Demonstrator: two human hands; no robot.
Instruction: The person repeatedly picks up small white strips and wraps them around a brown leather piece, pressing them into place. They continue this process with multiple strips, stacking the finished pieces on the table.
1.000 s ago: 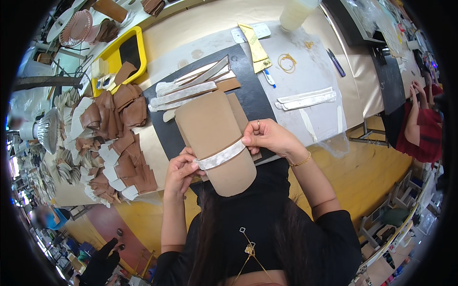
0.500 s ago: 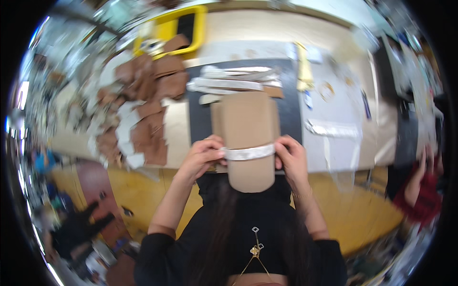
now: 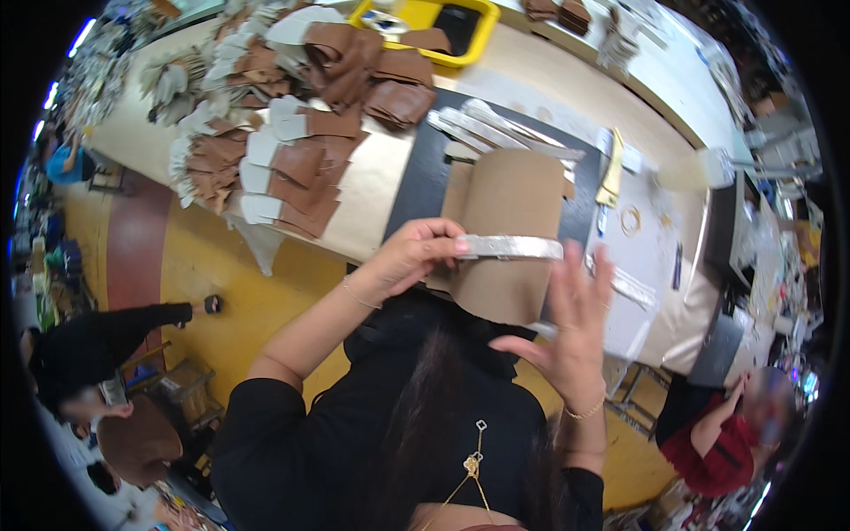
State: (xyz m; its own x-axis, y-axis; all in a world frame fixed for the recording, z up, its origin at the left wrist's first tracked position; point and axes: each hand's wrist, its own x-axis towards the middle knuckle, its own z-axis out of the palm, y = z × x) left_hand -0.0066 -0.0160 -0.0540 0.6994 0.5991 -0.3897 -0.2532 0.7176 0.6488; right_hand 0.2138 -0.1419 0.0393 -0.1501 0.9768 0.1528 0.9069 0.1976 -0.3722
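Note:
A tan rounded panel (image 3: 518, 195) lies bowed over another tan piece at the table's front edge. Across it runs a white strip (image 3: 513, 247), slightly curved. At the strip's left end, my left hand (image 3: 414, 257) pinches it between thumb and fingers. My right hand (image 3: 574, 319) is open beside the panel's right edge, fingers spread and a little blurred, close to the strip's other end. Behind the panel, several loose white strips (image 3: 491, 126) are heaped on a black mat (image 3: 416, 186).
Piles of brown leather pieces (image 3: 305, 168) with pale tabs cover the table's left side. Farther back is a yellow tray (image 3: 482, 44). To the right are a yellow-handled tool (image 3: 611, 173), a clear bottle (image 3: 695, 170) and a dark pen (image 3: 677, 265). A person in red (image 3: 713, 451) sits at right.
My right hand has let go of the strip's right end and spread its fingers. My left hand keeps its pinch. The whole view has turned, showing more of the left side.

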